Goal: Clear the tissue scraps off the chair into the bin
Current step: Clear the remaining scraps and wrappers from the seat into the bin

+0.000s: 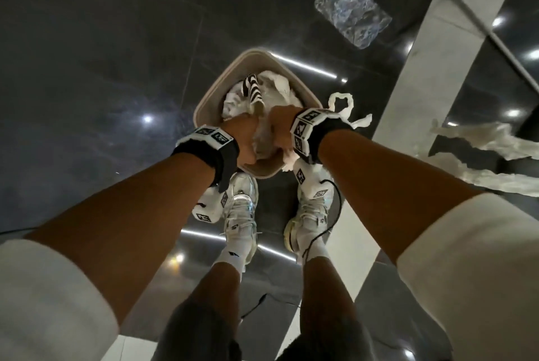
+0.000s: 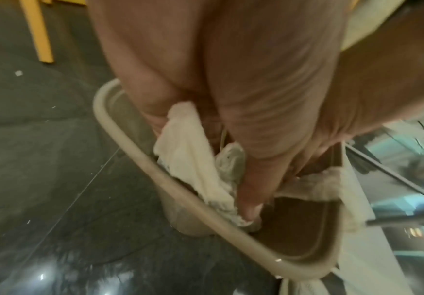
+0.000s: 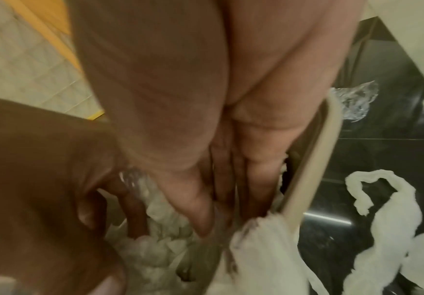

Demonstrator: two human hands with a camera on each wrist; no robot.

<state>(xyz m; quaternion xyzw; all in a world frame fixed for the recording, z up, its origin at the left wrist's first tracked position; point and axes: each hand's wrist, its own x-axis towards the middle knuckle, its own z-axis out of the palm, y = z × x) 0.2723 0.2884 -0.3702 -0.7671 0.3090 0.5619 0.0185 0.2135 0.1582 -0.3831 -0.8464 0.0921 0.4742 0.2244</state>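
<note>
A beige bin (image 1: 204, 104) stands on the dark floor in front of my feet, and both hands are down in its mouth. My left hand (image 1: 245, 139) has curled fingers round a wad of white tissue scraps (image 2: 188, 159) just inside the rim (image 2: 135, 143). Fingers straight, my right hand (image 1: 280, 127) pushes down on tissue beside the near-right rim (image 3: 314, 159). More crumpled tissue (image 1: 280, 89) and a black-and-white striped item (image 1: 253, 88) lie in the bin. A tissue piece (image 3: 263, 249) hangs over the rim.
A twisted tissue strip (image 1: 344, 107) lies on the floor right of the bin. Long tissue strips (image 1: 481, 139) trail over the dark surface at the right edge. Clear plastic wrap (image 1: 353, 13) lies beyond the bin. My shoes (image 1: 240, 214) stand close behind it.
</note>
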